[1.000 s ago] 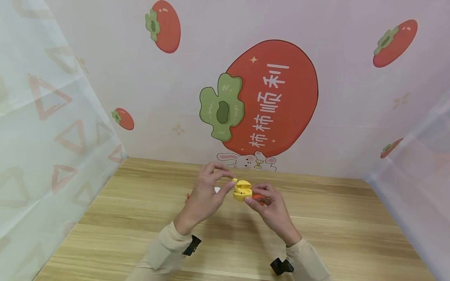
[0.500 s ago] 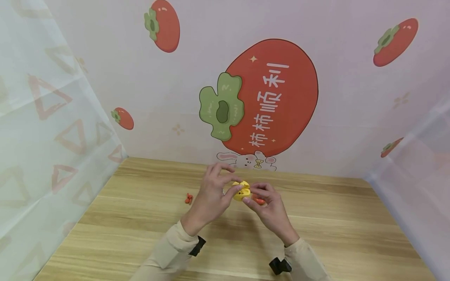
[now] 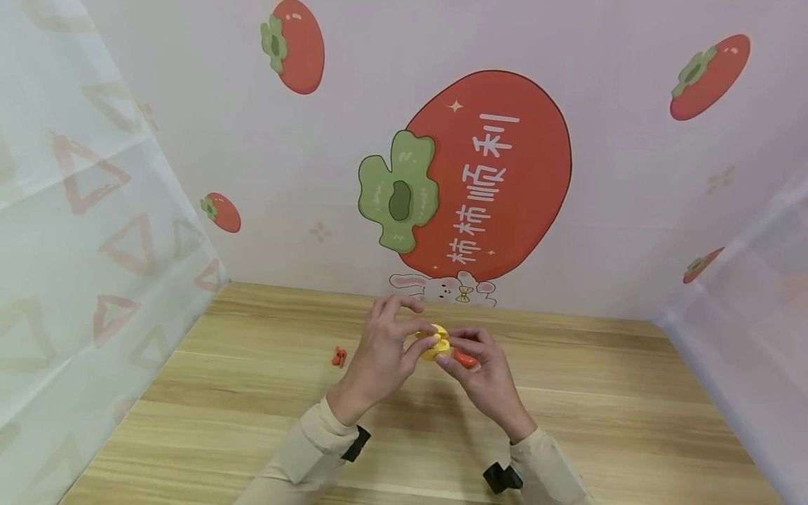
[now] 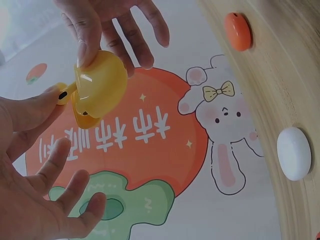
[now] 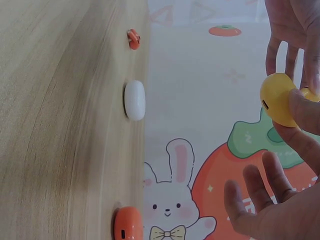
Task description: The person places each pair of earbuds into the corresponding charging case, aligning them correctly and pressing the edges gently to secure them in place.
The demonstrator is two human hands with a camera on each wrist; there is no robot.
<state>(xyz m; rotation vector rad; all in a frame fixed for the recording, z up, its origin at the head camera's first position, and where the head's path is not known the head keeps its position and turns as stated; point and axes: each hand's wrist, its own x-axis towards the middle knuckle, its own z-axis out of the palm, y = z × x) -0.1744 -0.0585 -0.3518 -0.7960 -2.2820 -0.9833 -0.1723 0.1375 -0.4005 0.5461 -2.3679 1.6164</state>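
Note:
My right hand [image 3: 491, 375] holds a yellow earbud charging case [image 4: 109, 75] up off the table, its lid raised. Between thumb and forefinger, my left hand [image 3: 379, 354] pinches a yellow earbud [image 4: 63, 94] by its outer end. In the left wrist view the earbud's stem points at the case opening, right at its edge. Seen from the right wrist, the rounded back of the case, with a small dark slot, faces the camera and the earbud shows only partly behind the fingers. My other left fingers are spread apart from the case.
On the wooden table [image 3: 252, 393], an orange case [image 3: 466, 358] lies behind my right hand. A white case [image 5: 135, 100] sits further left, hidden by my left hand in the head view. Small orange earbuds [image 3: 339, 357] lie at the left. A printed backdrop stands behind.
My left hand has moved right with the yellow earbud, from beside the case to its opening. The orange earbuds at the left have come fully into view. My right hand has shifted slightly left.

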